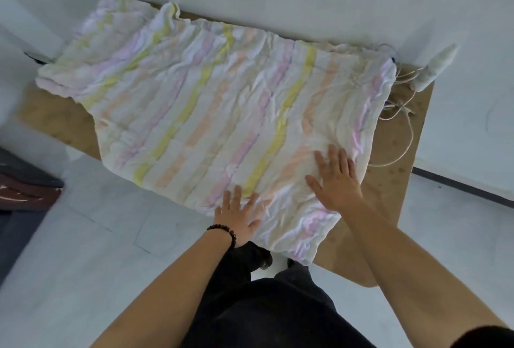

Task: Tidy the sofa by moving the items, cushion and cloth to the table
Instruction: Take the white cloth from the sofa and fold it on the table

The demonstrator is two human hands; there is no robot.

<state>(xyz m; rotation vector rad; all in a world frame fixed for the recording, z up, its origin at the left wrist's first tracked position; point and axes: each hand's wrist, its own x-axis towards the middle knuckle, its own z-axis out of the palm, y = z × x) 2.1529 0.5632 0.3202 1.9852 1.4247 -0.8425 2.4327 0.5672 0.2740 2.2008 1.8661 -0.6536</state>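
A wrinkled cloth (211,103) with yellow, pink and peach stripes lies spread over most of the brown table (389,186). My left hand (239,215), with a dark bead bracelet on its wrist, presses flat on the cloth's near edge, fingers straight. My right hand (335,178) lies flat on the cloth near its right side, fingers spread. Neither hand grips anything. The cloth's near corner hangs slightly over the table's front edge.
A white device (438,66) with a tangled white cord (403,108) lies at the table's far right corner. A dark sofa edge (25,180) shows at the left. A white wall runs behind the table; pale floor lies around it. My dark trousers fill the bottom centre.
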